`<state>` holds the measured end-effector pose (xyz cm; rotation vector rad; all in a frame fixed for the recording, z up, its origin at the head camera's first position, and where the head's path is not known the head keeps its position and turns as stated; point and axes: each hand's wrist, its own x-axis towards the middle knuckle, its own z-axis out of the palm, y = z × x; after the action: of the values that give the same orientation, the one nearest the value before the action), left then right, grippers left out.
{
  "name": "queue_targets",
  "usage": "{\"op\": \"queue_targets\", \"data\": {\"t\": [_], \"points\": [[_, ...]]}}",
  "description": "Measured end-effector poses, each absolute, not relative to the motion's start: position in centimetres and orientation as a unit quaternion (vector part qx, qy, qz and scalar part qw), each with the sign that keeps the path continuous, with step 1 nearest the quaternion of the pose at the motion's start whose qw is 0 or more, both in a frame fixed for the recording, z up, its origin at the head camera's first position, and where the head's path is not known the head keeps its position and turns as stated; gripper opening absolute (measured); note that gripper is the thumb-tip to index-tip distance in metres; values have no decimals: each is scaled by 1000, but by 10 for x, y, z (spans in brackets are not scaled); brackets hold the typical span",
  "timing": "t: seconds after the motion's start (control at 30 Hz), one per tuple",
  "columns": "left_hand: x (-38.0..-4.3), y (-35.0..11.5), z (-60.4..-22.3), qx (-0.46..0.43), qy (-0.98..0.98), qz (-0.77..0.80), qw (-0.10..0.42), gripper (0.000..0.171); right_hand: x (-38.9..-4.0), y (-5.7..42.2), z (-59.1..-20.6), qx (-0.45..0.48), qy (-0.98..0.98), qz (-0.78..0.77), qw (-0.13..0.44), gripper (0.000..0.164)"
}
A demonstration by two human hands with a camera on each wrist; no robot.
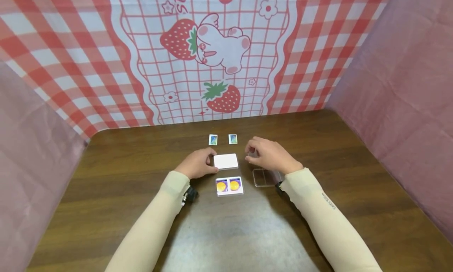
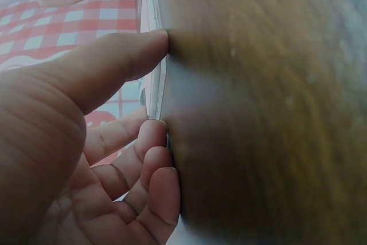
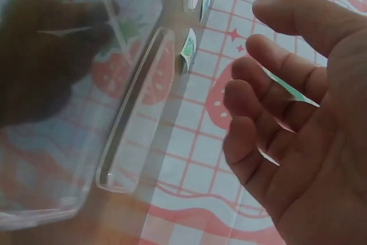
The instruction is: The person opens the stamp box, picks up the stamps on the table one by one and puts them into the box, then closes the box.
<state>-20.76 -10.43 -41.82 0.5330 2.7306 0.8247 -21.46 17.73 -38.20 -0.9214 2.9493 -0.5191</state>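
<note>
In the head view, my left hand [image 1: 198, 164] is at the left end of a flat clear case with a white face [image 1: 225, 161]. Its thumb and a finger pinch opposite edges of that case, also seen in the left wrist view [image 2: 153, 84]. My right hand [image 1: 270, 154] hovers to the right, fingers loosely bent and holding nothing. Below it lies a clear divided tray [image 1: 260, 178], partly hidden by the wrist. Another clear plastic piece [image 3: 137, 113] shows beyond the tray in the right wrist view. A case with two yellow-and-purple pictures [image 1: 230, 186] lies nearer me.
Two small picture cards, the left [image 1: 213, 140] and the right [image 1: 232, 139], lie side by side farther back on the brown wooden table [image 1: 141, 146]. A strawberry-print cloth [image 1: 226, 67] hangs along the back edge, with pink cloth at both sides.
</note>
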Motion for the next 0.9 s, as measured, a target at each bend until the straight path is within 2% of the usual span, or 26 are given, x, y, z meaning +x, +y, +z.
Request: {"op": "queue_targets", "data": {"t": [0.33, 0.53, 0.9], "points": [[-209, -106, -417, 179, 932, 287, 128, 58, -243, 168, -368, -273, 946, -173, 4, 30], [-209, -108, -419, 171, 932, 291, 133, 58, -268, 156, -372, -257, 950, -173, 42, 43], [-209, -108, -417, 176, 930, 295, 133, 55, -303, 141, -398, -233, 959, -120, 104, 55]]}}
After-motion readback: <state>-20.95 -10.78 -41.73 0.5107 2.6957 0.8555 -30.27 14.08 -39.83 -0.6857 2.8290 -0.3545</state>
